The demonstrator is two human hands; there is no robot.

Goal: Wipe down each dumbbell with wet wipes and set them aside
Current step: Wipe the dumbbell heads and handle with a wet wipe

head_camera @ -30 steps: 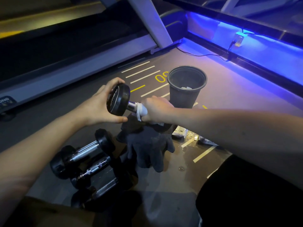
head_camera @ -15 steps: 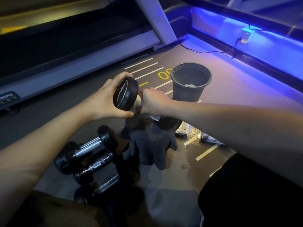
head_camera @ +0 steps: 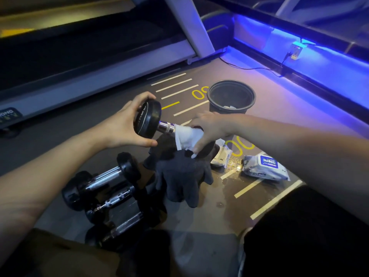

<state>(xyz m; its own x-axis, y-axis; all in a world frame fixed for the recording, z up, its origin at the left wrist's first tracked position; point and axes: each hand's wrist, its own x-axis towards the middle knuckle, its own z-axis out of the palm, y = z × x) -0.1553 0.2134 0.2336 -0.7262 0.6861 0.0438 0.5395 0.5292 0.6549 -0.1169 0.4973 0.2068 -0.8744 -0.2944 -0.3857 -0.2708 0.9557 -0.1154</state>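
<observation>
Far left on the floor, three dumbbells [head_camera: 103, 188] lie bunched together, black heads, chrome bars; whether wiped or waiting, cannot tell. Left hand [head_camera: 121, 124] cups the near head of the held dumbbell [head_camera: 148, 118], fingers over the top rim, thumb under, firm wrap; the dumbbell is off the floor, angled across between both hands. Knurled chrome handle [head_camera: 166, 126] shows just right of that head. Right hand [head_camera: 209, 128] clamps a white wet wipe [head_camera: 188, 137] round the bar, fingers curled about it; the far head is hidden behind hand and wipe. Below, dark gloves [head_camera: 183, 176] lie heaped on the floor. Behind, a black bin [head_camera: 231, 96] with a white scrap inside; right of the gloves two wipe packs [head_camera: 265, 166].

Handling judgement: dumbbell is rigid and dense, small but heavy for its size; rubber heads grip well, chrome goes slick when wet, the knurling helps; best held by a head while the bar is cleaned, by the bar for setting down; risk is slipping onto the floor or fingers.
</observation>
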